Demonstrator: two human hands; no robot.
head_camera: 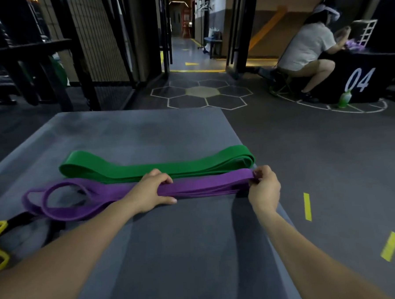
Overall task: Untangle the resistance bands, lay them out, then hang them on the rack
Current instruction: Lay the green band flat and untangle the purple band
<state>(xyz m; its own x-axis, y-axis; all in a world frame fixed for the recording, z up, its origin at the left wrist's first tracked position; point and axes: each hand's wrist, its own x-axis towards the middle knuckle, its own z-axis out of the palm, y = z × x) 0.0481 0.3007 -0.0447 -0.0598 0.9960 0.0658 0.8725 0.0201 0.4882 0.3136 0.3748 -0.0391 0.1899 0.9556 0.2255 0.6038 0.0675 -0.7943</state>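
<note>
Our left hand [151, 190] grips the folded purple band [200, 185] near mid-length, fingers curled over its layers; our right hand [263, 187] pinches its right-hand fold. The band lies flat on the grey table [174, 253], just beside the folded green band [156, 166] (already laid out). We judge the rubber light, limp and grippy: hold it at the folds, so the stacked layers do not slip apart.

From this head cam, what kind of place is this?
Most likely a gym: green band and purple band lie on a grey mat, hexagon floor markings ahead, and a black box numbered 04.
</note>
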